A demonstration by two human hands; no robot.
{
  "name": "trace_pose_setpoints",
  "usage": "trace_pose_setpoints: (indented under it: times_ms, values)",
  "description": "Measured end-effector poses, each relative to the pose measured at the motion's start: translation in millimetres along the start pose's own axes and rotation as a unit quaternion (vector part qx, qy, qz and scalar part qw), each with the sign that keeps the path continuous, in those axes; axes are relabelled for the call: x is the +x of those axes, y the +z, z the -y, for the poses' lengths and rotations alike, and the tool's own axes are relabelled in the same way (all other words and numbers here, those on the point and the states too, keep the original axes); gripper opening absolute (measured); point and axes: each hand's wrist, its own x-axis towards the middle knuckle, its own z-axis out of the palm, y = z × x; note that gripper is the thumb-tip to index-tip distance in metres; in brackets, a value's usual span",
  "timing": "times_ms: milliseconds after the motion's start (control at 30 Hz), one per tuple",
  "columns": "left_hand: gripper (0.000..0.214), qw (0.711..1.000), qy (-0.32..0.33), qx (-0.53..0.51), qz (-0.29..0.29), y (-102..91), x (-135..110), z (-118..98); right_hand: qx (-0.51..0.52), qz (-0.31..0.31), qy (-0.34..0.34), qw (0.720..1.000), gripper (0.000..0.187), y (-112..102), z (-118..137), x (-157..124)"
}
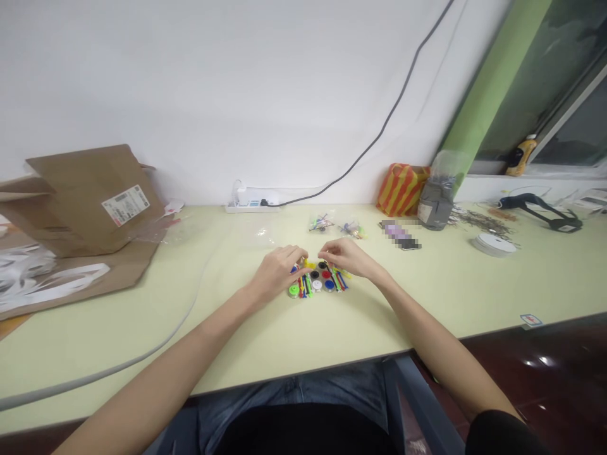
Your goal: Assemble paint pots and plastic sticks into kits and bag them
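My left hand [277,272] is closed, its thumb and fingers pinching a small yellow plastic piece [310,264]. Facing it, my right hand [349,256] has its fingertips drawn together; whether anything tiny sits between them I cannot make out. Below both hands, small round pieces lie grouped on the table, among them a green disc [294,290], a white disc [317,285], a blue disc [329,285] and a red disc [326,275]. Coloured plastic sticks [306,286] lie between the discs, and more sticks [339,279] are at the right. My left fingers partly cover the pieces there.
Clear bags of coloured parts [321,222] lie behind my hands on the table [265,341]. A cardboard box [90,202] stands at left, near a white cable [156,347]. A power strip [253,203], striped bag [401,189], grey container [435,203] and white roll [494,244] are farther back.
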Motion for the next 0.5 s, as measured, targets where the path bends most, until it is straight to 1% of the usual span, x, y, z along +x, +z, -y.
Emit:
trace_pose_setpoints:
  times_ms: [67, 100, 167, 267, 367, 433, 500]
  values:
    - [0.025, 1.000, -0.010, -0.001, -0.005, 0.0, -0.8, -2.3, 0.111, 0.043, -0.026, 0.993, 0.032, 4.2, 7.9, -2.4]
    - [0.027, 1.000, -0.016, -0.001, -0.007, 0.0, -1.3, -3.5, 0.149, 0.058, -0.032, 0.987, 0.032, 7.0, 10.9, -3.2]
    - [0.029, 1.000, -0.029, 0.000, -0.006, -0.1, -2.1, -5.8, 0.185, 0.066, -0.034, 0.980, 0.032, 13.1, 14.6, -3.8]
    - [0.029, 0.999, -0.041, -0.011, -0.002, -0.4, -3.0, -7.9, 0.190, 0.046, -0.039, 0.980, 0.030, 20.5, 16.8, -3.1]
    - [0.029, 0.999, -0.042, -0.027, 0.005, -0.2, -3.2, -9.5, 0.183, 0.031, -0.056, 0.981, 0.029, 21.0, 19.6, -2.9]
    - [0.032, 0.999, -0.040, -0.031, 0.001, 0.2, -2.8, -10.7, 0.166, 0.030, -0.069, 0.983, 0.031, 14.7, 21.9, -3.6]
    - [0.034, 0.999, -0.042, -0.031, -0.006, 0.7, -2.1, -11.6, 0.128, 0.015, -0.077, 0.989, 0.033, 2.1, 21.9, -5.1]
